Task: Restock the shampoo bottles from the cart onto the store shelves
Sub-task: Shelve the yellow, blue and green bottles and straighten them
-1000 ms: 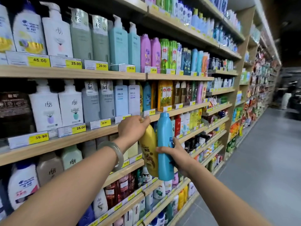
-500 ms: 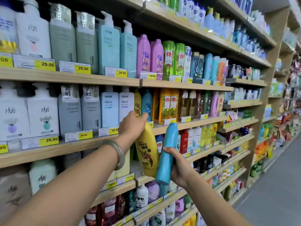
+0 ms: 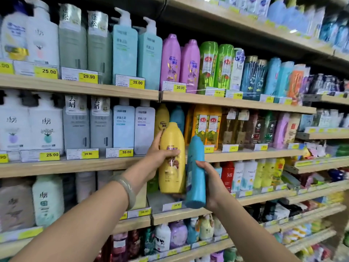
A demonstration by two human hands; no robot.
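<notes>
My left hand (image 3: 160, 155) grips a yellow shampoo bottle (image 3: 172, 167) around its upper half, held upright in front of the middle shelf (image 3: 245, 155). My right hand (image 3: 209, 182) holds a blue shampoo bottle (image 3: 195, 173) from its right side, cap up, touching the yellow one. Just behind them on that shelf stand a matching yellow bottle (image 3: 161, 115) and a matching blue bottle (image 3: 177, 116). No cart is in view.
Wooden shelves packed with bottles fill the view: teal pump bottles (image 3: 136, 52) and purple bottles (image 3: 179, 61) above, white and grey pump bottles (image 3: 75, 121) to the left, orange bottles (image 3: 207, 123) to the right. Yellow price tags (image 3: 88, 77) line the edges.
Both hands have raised their bottles toward the middle shelf. The yellow bottle is now upright with its label facing me. The view has turned left and closer to the shelves.
</notes>
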